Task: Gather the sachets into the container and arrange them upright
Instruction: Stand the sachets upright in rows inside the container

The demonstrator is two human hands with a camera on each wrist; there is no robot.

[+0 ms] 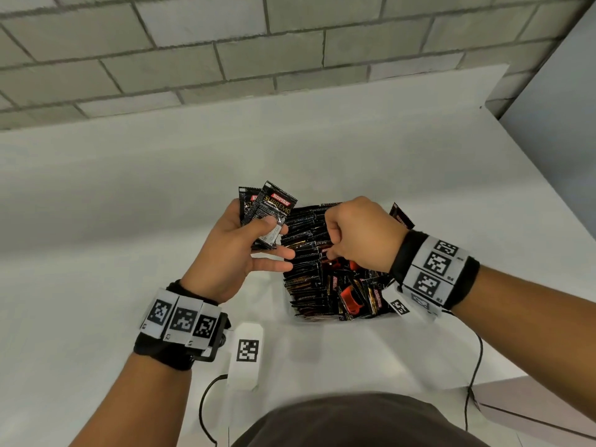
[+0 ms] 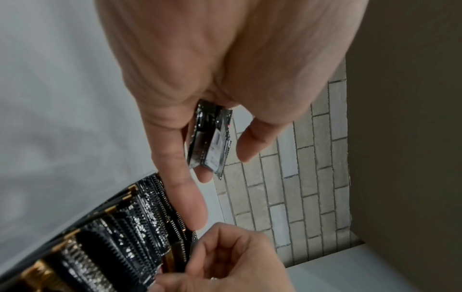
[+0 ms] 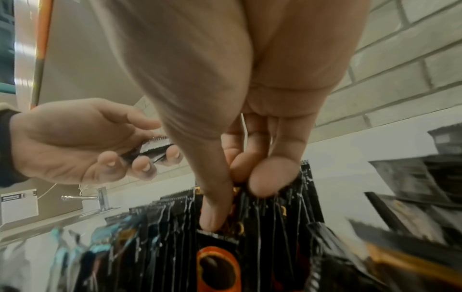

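Black coffee sachets (image 1: 306,253) stand packed in rows in a container (image 1: 288,295) on the white table; its walls barely show. More sachets lie jumbled at its near right (image 1: 354,295). My left hand (image 1: 274,240) hovers at the container's left edge, thumb and fingers pinching two or three sachets (image 1: 274,208) held upright; the left wrist view shows them (image 2: 210,138) edge-on. My right hand (image 1: 332,246) is over the rows, thumb (image 3: 215,213) pushed down between the sachets and fingers (image 3: 265,183) curled on their tops, pinching a few (image 3: 250,217). One loose sachet (image 1: 401,216) lies beyond the right wrist.
A white card with a printed tag (image 1: 246,350) lies on the table near me, with black cables (image 1: 206,408) beside it. A grey block wall (image 1: 225,59) backs the table. The table's right edge (image 1: 548,201) drops off close to the container.
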